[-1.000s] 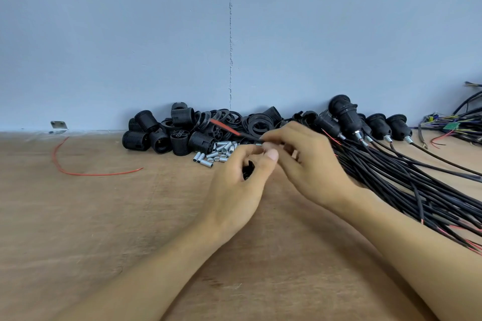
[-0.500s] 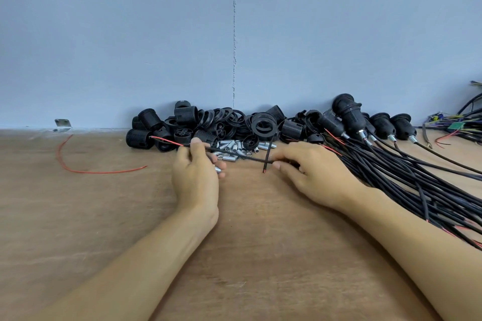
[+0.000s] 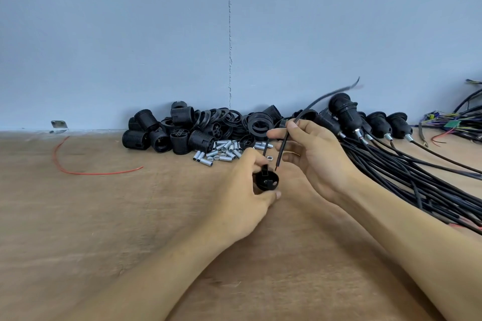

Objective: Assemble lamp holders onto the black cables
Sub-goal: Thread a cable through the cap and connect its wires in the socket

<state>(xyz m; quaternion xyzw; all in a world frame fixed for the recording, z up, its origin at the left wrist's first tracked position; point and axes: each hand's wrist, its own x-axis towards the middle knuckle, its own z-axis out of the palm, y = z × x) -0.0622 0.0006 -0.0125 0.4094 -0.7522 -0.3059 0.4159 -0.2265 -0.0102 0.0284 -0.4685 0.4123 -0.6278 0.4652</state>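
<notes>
A black lamp holder cap (image 3: 266, 180) is gripped by the left hand (image 3: 242, 190), with the fingers curled over its top and the thumb tucked beneath it. It is held just above the desk (image 3: 130, 229), near the middle and closer to the back edge than to the front. A black cable (image 3: 284, 141) is pinched between the thumb and forefinger of the right hand (image 3: 315, 156), while the remaining fingers are loosely bent.

Much of the cap is covered by the left fingers, so only its round face, turned toward the right hand, can be seen. A short dark strand above the cap cannot be made out clearly. The upper end of the cable is blurred. Whether the lower tip touches the cap cannot be told; it is seen just beside the cap's upper rim.

Below the pinch the cable runs nearly upright, tip pointing down at the cap; above it, the cable curves away up and to the right.

Along the back edge a pile of black holder parts (image 3: 182, 128) and small metal tubes (image 3: 224, 151) are found, with a cable bundle (image 3: 417, 174) spread toward the right edge.
</notes>
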